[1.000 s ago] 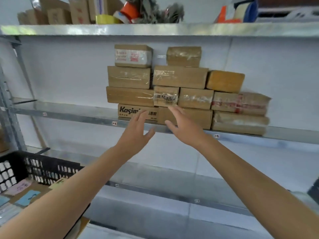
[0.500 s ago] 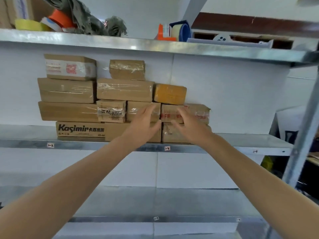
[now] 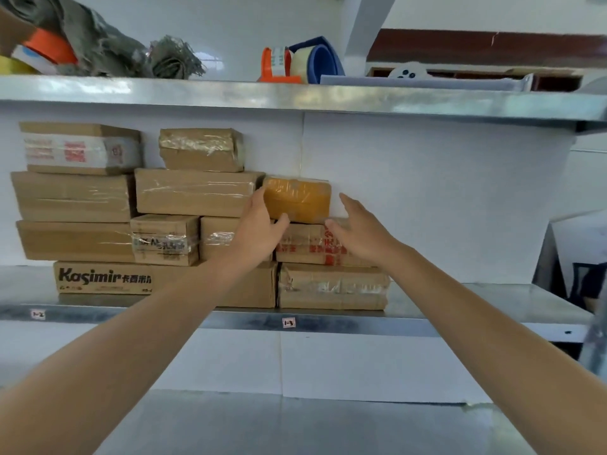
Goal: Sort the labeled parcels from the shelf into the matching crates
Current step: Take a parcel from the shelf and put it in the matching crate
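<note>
Metal shelf carries the parcel stack at its left end; pick step in hand: left hand, fingers straight, touches the orange parcel, row 3, stack's right side; right hand spread wide just beside it; next, likely: grip both ends, lift clear.

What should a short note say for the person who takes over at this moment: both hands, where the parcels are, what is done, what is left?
Left hand: open, fingers against the left end of the yellow parcel, no grip yet.
Right hand: open, beside the parcel's right end, apparently not touching.
Parcels: the yellow one lies on a red-printed parcel, at the right end of the stack on the shelf. No crate is in view.
Done: nothing lifted here.
Left: take the yellow parcel, read its label, put it in the matching crate; then the others.
</note>
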`<state>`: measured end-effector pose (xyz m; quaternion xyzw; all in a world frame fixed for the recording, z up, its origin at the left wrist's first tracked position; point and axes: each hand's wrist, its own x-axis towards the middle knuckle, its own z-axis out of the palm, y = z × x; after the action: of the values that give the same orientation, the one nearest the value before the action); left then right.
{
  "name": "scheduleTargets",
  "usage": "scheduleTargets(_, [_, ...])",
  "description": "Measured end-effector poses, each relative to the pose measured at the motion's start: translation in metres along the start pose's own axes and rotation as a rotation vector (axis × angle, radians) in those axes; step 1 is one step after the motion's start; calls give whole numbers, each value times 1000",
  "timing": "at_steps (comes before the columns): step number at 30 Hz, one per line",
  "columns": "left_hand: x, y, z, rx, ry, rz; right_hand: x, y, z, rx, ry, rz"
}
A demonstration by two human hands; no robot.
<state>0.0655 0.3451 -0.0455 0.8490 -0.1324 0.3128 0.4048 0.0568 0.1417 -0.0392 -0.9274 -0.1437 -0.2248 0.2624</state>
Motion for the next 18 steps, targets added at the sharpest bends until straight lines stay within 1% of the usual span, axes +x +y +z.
scheduleTargets(4, [12, -3, 9, -51, 7, -93, 28, 3, 10, 98, -59, 81])
scheduleTargets(6, [15, -3, 12, -74, 13, -146, 38, 4, 16, 166, -78, 85])
scheduleTargets(9, [18, -1, 21, -3, 27, -139, 44, 6, 25, 215, -52, 50])
scheduleTargets(11, [19, 1, 28, -1, 52, -141, 45, 8, 30, 212, -38, 39])
scheduleTargets(14, [19, 10, 32, -141, 131, -187, 41, 12, 29, 272, -10, 31])
scheduleTargets(18, [6, 19, 26, -333, 209, -124, 25, 10, 17, 435, 117, -81])
